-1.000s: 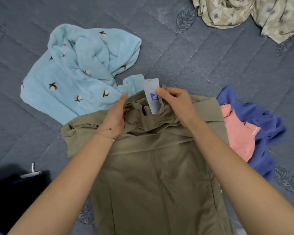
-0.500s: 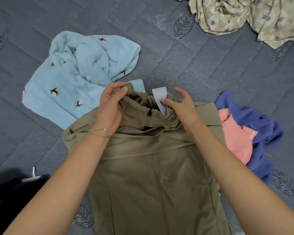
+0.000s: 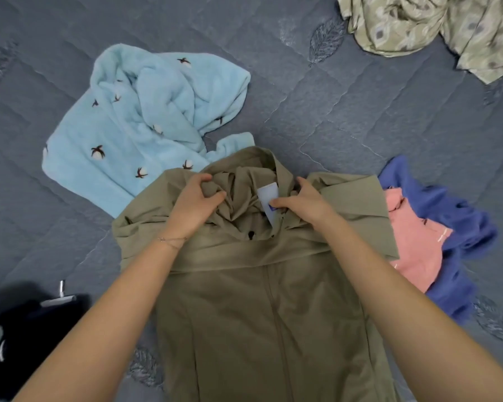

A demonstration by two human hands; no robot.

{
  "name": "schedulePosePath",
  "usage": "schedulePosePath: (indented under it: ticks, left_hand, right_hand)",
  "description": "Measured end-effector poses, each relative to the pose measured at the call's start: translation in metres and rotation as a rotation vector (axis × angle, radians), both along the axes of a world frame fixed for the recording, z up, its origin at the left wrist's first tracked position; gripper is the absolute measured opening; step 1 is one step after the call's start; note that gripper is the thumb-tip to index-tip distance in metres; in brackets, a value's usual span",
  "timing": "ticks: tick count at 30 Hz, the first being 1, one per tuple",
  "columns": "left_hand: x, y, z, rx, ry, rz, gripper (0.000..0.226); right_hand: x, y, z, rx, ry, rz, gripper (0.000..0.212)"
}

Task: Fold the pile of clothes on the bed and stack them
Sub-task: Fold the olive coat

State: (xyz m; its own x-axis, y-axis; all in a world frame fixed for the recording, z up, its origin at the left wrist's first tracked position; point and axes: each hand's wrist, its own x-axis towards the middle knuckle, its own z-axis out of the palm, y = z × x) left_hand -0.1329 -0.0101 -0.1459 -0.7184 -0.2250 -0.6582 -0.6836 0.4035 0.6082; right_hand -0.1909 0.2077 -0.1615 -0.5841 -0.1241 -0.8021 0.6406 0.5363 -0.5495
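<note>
A slate-blue quilted bedspread [image 3: 360, 117] fills the view, stitched in wavy diagonal lines with darker leaf motifs [image 3: 325, 42], under soft even light.

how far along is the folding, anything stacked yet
Early. Done: the olive jacket lies flat, a sleeve seemingly folded across its chest; no neat stack shows. In hand: the left hand and right hand grip its bunched hood, by the white tag. Left: the light blue fleece, pink top, blue garment and patterned cloth lie loose on the bed.
</note>
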Motion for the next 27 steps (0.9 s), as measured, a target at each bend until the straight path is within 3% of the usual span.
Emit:
schedulePosePath:
  ticks: [3,5,8,11,13,17,22,27]
  left_hand:
    - [0.011,0.005,-0.006,-0.040,-0.046,-0.121,0.050]
    - [0.014,0.006,-0.008,-0.067,0.077,0.007,0.046]
    - [0.012,0.000,-0.017,-0.158,0.277,0.225,0.046]
    - [0.003,-0.004,-0.028,-0.105,0.209,0.250,0.051]
    - [0.000,-0.004,-0.032,-0.093,0.147,0.168,0.046]
    - [-0.002,-0.005,-0.036,-0.081,0.246,0.087,0.018]
    - [-0.017,-0.012,-0.013,0.046,0.434,0.223,0.015]
    - [-0.033,-0.017,0.009,0.121,0.638,0.268,0.025]
  right_hand:
    - [0.009,0.001,-0.011,0.079,-0.011,0.062,0.106]
    - [0.010,0.002,-0.015,0.101,0.077,0.077,0.113]
    - [0.007,-0.001,-0.020,0.098,0.180,0.061,0.099]
    - [0.003,-0.008,-0.024,-0.031,0.155,-0.014,0.078]
    - [0.002,-0.011,-0.027,-0.017,0.138,0.011,0.079]
    - [0.004,-0.015,-0.029,-0.017,0.178,0.118,0.092]
    - [-0.002,-0.020,-0.019,0.007,0.384,0.070,0.047]
    - [-0.018,-0.021,-0.009,-0.063,0.490,-0.157,0.015]
